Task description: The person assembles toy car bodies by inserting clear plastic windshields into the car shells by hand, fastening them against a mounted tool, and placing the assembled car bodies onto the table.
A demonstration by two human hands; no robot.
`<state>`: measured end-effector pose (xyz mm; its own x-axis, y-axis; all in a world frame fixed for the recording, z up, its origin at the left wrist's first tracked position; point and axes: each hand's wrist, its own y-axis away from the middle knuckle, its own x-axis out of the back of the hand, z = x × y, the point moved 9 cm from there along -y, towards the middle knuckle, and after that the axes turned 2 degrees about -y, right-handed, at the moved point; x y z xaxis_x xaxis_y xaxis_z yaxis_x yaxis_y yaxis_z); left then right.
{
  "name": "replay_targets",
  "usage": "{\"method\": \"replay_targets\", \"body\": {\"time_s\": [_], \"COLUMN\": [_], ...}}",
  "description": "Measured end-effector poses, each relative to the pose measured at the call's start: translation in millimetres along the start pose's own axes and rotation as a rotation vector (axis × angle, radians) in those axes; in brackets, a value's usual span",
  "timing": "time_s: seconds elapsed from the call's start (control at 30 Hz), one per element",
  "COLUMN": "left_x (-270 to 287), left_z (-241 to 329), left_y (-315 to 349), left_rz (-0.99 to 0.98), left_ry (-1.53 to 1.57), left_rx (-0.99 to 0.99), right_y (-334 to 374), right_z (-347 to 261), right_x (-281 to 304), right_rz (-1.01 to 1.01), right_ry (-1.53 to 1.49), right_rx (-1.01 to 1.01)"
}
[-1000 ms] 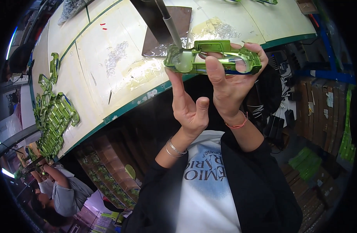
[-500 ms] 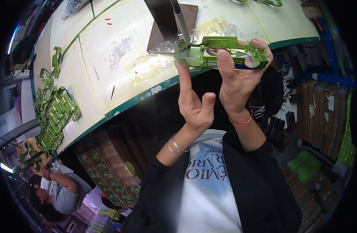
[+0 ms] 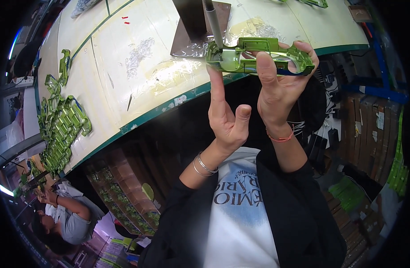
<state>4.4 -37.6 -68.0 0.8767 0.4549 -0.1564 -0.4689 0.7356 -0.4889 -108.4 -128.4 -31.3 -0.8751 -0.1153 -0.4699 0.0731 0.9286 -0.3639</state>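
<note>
A translucent green plastic frame (image 3: pixel 257 43) with openings along its length is held up over the table's near edge. My right hand (image 3: pixel 280 91) grips its right end, thumb in front and fingers behind. The index finger of my left hand (image 3: pixel 226 119) stretches up against the underside of the left end, while the left thumb stands apart from the frame. A grey rod (image 3: pixel 214 27) with a dark tip comes down from above into the frame's left end. Whether the tip touches the plastic I cannot tell.
Beyond the frame, a brown plate (image 3: pixel 183 41) bears a dark upright. Many similar green frames (image 3: pixel 64 131) lie heaped on the table's left. Clear plastic scraps (image 3: pixel 139 56) litter the tabletop. Another person (image 3: pixel 73 214) works at lower left. Cardboard (image 3: pixel 363 129) is stacked at the right.
Both hands and the green frame have shifted slightly to the right and a little upward in the picture. The rod remains at the frame's left end.
</note>
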Motion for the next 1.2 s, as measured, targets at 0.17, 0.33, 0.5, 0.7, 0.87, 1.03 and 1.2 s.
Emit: {"method": "replay_targets", "body": {"time_s": [0.17, 0.33, 0.5, 0.7, 0.87, 1.03, 1.2], "left_x": [0, -1, 0, 1, -2, 0, -10], "left_z": [1, 0, -1, 0, -5, -18, -17], "left_y": [2, 2, 2, 0, -3, -2, -8], "left_rz": [-0.023, -0.029, -0.042, -0.077, -0.092, -0.114, -0.135], "left_ry": [-0.013, -0.008, -0.017, -0.015, 0.128, 0.262, 0.296], "left_rx": [-0.021, -0.032, -0.042, -0.063, 0.125, 0.200, 0.234], "right_y": [0, 0, 1, 0, 1, 12, 7], "right_z": [-2, -4, -5, -5, -8, -10, -9], "right_x": [1, 3, 5, 3, -4, -16, -5], "right_rz": [-0.020, -0.016, -0.010, -0.024, -0.074, -0.184, -0.116], "right_ry": [0.017, 0.035, 0.076, 0.061, 0.193, 0.531, 0.410], "right_rx": [0.027, 0.070, 0.083, 0.093, 0.184, 0.389, 0.361]}}
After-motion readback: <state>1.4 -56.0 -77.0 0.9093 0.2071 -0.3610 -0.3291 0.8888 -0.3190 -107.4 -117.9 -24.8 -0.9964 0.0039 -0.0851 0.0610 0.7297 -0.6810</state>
